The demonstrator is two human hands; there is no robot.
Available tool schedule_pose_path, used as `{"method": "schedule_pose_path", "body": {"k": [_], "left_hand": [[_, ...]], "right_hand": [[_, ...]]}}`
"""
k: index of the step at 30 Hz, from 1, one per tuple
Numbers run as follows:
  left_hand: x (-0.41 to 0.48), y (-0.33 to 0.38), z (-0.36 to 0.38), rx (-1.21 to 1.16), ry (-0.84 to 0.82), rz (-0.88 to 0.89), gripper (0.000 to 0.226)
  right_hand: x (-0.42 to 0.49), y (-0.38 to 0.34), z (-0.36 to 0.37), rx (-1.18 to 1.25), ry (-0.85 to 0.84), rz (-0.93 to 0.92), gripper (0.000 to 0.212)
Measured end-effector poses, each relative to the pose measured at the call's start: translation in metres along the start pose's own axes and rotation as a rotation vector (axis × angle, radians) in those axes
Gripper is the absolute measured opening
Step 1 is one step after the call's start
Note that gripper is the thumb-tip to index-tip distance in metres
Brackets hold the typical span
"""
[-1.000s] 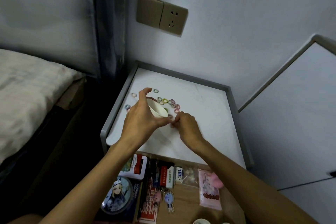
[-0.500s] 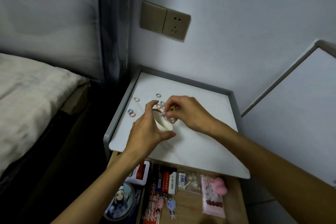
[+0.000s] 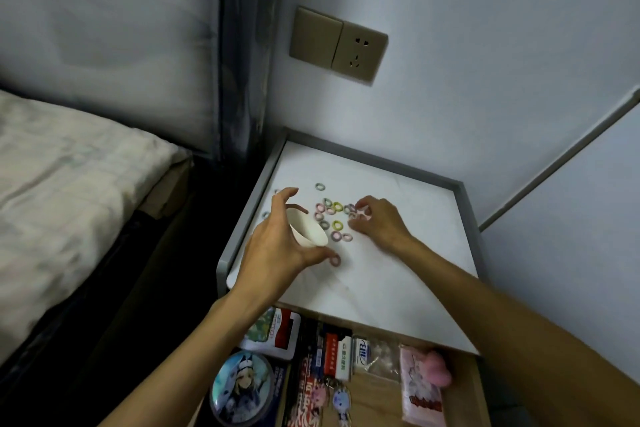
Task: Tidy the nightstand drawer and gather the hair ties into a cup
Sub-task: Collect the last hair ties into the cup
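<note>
My left hand (image 3: 277,246) grips a white paper cup (image 3: 306,230), tilted with its mouth pointing away and to the left, just above the white nightstand top (image 3: 398,270). Several small coloured hair ties (image 3: 334,217) lie scattered on the top to the right of the cup; one pink tie (image 3: 335,260) lies by my left thumb. My right hand (image 3: 379,222) reaches over the right side of the cluster, and its fingertips pinch hair ties (image 3: 356,211). The drawer (image 3: 363,402) below stands open.
The open drawer holds a round badge (image 3: 242,388), small boxes (image 3: 334,354), keychain charms (image 3: 341,399), a plastic pouch and a pink item (image 3: 438,369). A bed (image 3: 69,191) lies to the left across a dark gap. A wall socket (image 3: 339,43) sits above the nightstand.
My right hand has moved from the cup's mouth out to the right, onto the tie cluster. The left hand keeps the cup, now tilted further over.
</note>
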State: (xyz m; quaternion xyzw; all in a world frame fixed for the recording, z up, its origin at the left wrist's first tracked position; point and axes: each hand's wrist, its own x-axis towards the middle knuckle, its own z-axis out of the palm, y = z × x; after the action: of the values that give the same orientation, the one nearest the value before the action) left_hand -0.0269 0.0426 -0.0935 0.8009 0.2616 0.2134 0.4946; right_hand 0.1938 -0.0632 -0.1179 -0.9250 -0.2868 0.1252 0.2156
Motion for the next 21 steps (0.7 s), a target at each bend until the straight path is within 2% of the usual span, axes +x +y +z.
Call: {"method": "schedule_pose_path", "body": {"k": [4, 10, 14, 18, 21], "left_hand": [[0.002, -0.001, -0.003, 0.002, 0.01, 0.008, 0.102], [0.0, 0.005, -0.003, 0.021, 0.001, 0.001, 0.102], [-0.001, 0.007, -0.001, 0.033, -0.011, -0.013, 0.103], [-0.001, 0.008, 0.001, 0.024, -0.001, -0.014, 0.103], [0.0, 0.01, 0.004, 0.001, -0.011, -0.004, 0.103]], "right_hand": [[-0.001, -0.003, 0.03, -0.03, 0.154, -0.095, 0.012], [-0.005, -0.001, 0.024, -0.084, 0.133, -0.108, 0.014], [-0.015, -0.02, -0.014, 0.158, 0.171, -0.087, 0.008], [-0.034, -0.059, -0.055, 0.362, 0.039, -0.232, 0.004], [-0.052, -0.082, -0.064, 0.339, -0.173, -0.359, 0.009]]}}
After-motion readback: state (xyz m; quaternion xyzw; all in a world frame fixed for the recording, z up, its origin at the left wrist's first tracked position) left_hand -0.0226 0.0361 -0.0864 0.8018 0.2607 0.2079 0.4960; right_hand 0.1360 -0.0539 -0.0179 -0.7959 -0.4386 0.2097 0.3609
